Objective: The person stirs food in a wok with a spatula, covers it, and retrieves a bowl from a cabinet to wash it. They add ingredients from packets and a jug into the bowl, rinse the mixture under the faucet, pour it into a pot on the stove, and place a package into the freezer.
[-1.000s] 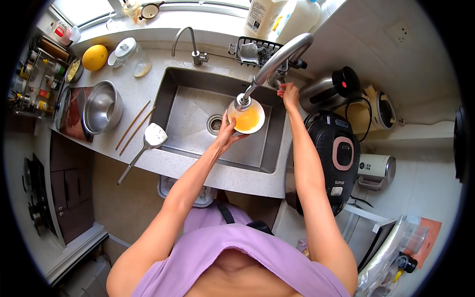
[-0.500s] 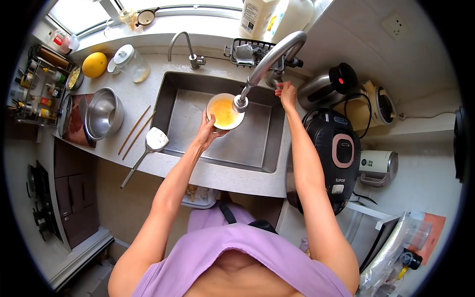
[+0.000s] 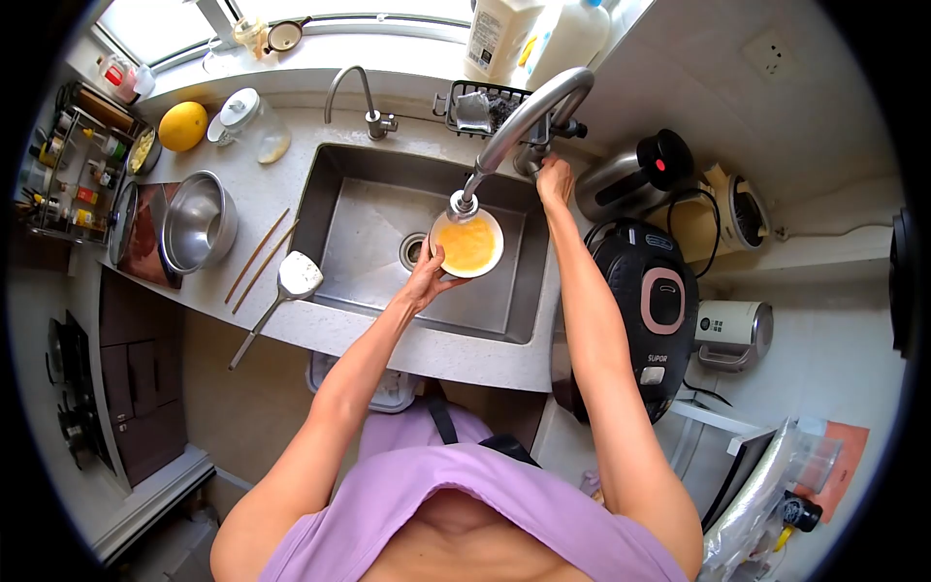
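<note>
My left hand (image 3: 429, 279) grips the side of a white bowl (image 3: 496, 260) with its fingers wrapped at the rim and underside. Yellow-orange liquid (image 3: 465, 244) lies in the bowl, which is held over the steel sink (image 3: 373, 209). Right above the bowl's far rim is the spout head of the big curved faucet (image 3: 524, 121); I cannot make out any water stream. At the sink's far right corner, my right hand (image 3: 555, 181) is closed at the base of this faucet, on its handle, which the fingers mostly hide.
Left of the sink lie chopsticks (image 3: 258, 257), a white-smeared spatula (image 3: 300, 274) and a steel bowl (image 3: 201, 223). A small tap (image 3: 377, 122) and a black rack (image 3: 490, 105) stand behind it. On the right are a black cooker (image 3: 645, 310) and a kettle (image 3: 630, 175).
The bowl in my left hand has moved right and slightly down from the spout, uncovering the drain. My right hand has closed in on the faucet handle.
</note>
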Tool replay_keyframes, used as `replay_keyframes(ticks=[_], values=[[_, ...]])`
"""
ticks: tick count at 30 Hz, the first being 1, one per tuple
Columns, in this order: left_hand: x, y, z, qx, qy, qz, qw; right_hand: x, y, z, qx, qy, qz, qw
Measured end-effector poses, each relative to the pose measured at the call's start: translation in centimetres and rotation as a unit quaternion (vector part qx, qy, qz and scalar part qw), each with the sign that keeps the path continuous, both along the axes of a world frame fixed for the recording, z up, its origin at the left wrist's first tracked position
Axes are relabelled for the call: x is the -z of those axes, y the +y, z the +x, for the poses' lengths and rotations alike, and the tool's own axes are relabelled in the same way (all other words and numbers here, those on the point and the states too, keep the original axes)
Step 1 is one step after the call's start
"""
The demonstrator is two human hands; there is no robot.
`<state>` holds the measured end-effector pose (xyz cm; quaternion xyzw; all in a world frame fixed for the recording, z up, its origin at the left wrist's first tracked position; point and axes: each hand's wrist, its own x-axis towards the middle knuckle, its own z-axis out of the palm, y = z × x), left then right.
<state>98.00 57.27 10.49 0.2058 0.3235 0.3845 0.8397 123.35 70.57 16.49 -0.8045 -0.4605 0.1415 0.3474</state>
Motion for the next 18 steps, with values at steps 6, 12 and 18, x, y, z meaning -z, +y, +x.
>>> replay_keyframes(ticks=[6,12,18], values=[[-0.2,-0.1,-0.8,0.009,-0.03,0.02,0.999,0.1,-0.8,0.3,0.032,0.185,0.026,0.982],[-1.0,-3.4,-6.3,-0.028,-0.036,-0.005,0.999,12.7,-6.2,-1.0,0.073,0.156,0.099,0.98],[-5.6,-10.9,-15.9,-0.078,-0.026,0.013,0.997,8.4,-18.4,-10.4,-0.161,-0.183,-0.215,0.946]])
